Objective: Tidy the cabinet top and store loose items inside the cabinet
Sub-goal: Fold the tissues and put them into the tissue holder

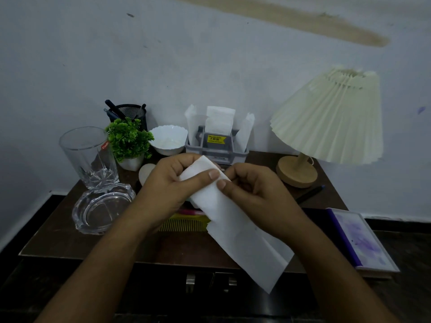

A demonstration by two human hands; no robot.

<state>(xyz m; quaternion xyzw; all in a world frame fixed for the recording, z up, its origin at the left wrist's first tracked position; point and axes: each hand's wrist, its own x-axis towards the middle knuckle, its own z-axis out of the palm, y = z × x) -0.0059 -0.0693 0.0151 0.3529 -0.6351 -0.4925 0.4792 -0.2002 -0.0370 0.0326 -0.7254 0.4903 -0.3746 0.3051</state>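
Both my hands hold a white paper tissue (pixel 235 231) above the middle of the dark wooden cabinet top (pixel 58 229). My left hand (pixel 172 183) grips its upper end, thumb on top. My right hand (pixel 251 187) pinches the same end from the right. The long lower part of the tissue hangs down over the cabinet's front edge. Under my hands lie a yellow comb (pixel 184 223) and a pink pen (pixel 190 212), both partly hidden.
At the left stand a tall glass (pixel 89 157) and a glass ashtray (pixel 102 208). Behind are a mesh pen holder (pixel 129 113), a small green plant (pixel 129 138), a white bowl (pixel 168 142) and a grey tissue holder (pixel 217 145). A pleated lamp (pixel 326 122), a dark pen (pixel 310 194) and a purple notebook (pixel 361 238) sit at the right.
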